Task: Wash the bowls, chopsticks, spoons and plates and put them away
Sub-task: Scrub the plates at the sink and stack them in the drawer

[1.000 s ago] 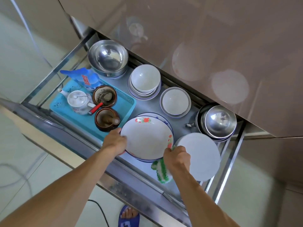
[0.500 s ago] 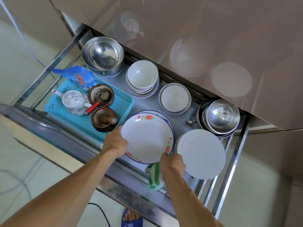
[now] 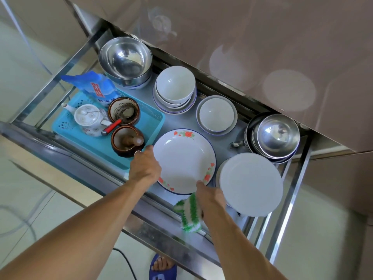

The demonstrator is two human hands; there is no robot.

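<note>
The left hand (image 3: pixel 145 167) grips the left rim of the floral plate (image 3: pixel 184 160), fingers curled over its edge. The right hand (image 3: pixel 210 196) touches the plate's near right rim with its thumb, while its other fingers are curled round a green-and-white scrubber (image 3: pixel 188 213) that hangs below the palm over the front rail of the drawer (image 3: pixel 60 144). The plate, white with red flowers and a blue edge, lies in the front middle of the pulled-out drawer; whether it sits on another plate I cannot tell.

Just right of it, at the front right corner, a plain white plate (image 3: pixel 251 183) lies upside down on top of others. Behind that, at the back right corner, stands a stack of steel bowls (image 3: pixel 276 136). Toward the back edge, a small white bowl on a saucer (image 3: pixel 217 115) sits near a stack of white bowls (image 3: pixel 175 88) to its left, and a large steel bowl (image 3: pixel 125 59) fills the back left corner.

Along the left side lies a turquoise tray (image 3: pixel 99 145) carrying a white teapot (image 3: pixel 88 118), two brown pots (image 3: pixel 126 144), one with a pestle, and a red-handled tool (image 3: pixel 111 127). A blue packet (image 3: pixel 91 85) leans at the tray's back edge.

On the floor below, a foot in a blue sandal (image 3: pixel 162 266) shows, with a dark cable (image 3: pixel 125 261) beside it.
</note>
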